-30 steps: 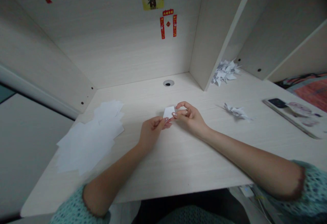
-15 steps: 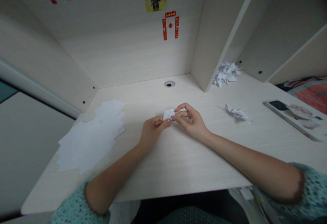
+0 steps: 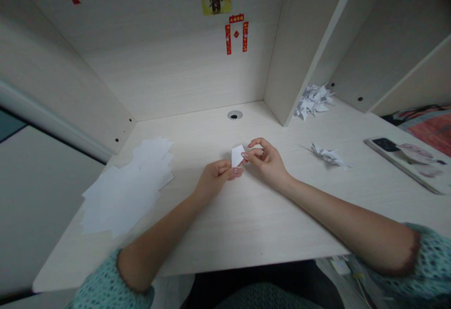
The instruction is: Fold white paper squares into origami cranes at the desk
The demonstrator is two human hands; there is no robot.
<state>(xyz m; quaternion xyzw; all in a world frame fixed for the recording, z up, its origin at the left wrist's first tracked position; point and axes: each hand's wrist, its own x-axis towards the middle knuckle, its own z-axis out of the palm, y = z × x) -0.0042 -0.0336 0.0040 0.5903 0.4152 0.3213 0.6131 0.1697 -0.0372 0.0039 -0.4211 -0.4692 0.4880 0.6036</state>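
Note:
A small folded piece of white paper (image 3: 237, 155) is held upright just above the middle of the desk. My left hand (image 3: 220, 176) pinches its lower edge between thumb and fingers. On its right side, my right hand (image 3: 265, 158) grips the paper's edge between thumb and fingertip, and a ring shows on one finger. To the left, a spread stack of white paper sheets (image 3: 127, 187) lies on the desk. Right of my hands rests a small bunch of folded white paper pieces (image 3: 329, 155).
A heap of folded paper pieces (image 3: 313, 101) sits behind the upright divider (image 3: 299, 50). A phone in a patterned case (image 3: 408, 163) lies at the right. A round cable hole (image 3: 235, 115) is set near the back panel, and red cloth (image 3: 430, 128) shows at far right.
The folded paper has turned, now standing taller with a pointed top and a smooth face. My right hand has shifted slightly right and up along its edge.

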